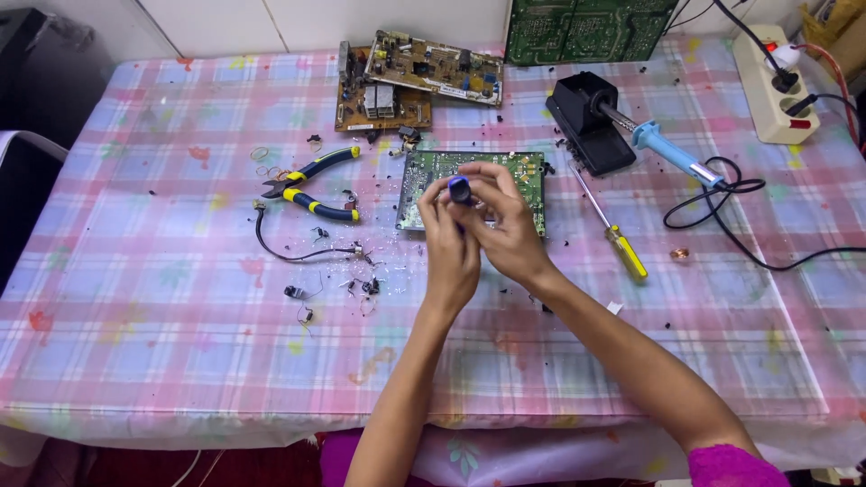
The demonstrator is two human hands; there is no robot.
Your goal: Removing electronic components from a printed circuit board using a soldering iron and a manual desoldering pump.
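Note:
Both my hands meet above the middle of the table and pinch one small dark blue cylindrical part (459, 189). My left hand (448, 243) grips it from below and the left. My right hand (505, 225) closes on it from the right, fingers curled over the top. Under my hands lies a green circuit board (433, 176), partly hidden by them. The part's lower end is hidden between my fingers.
Pliers with blue and yellow handles (311, 185) lie to the left, with a black wire (280, 248) and several small loose parts nearby. A yellow-handled screwdriver (618, 239) lies to the right. A soldering iron (672, 153) rests in a black stand (586, 122). Brown circuit boards (406, 77) and a power strip (776, 86) sit at the back.

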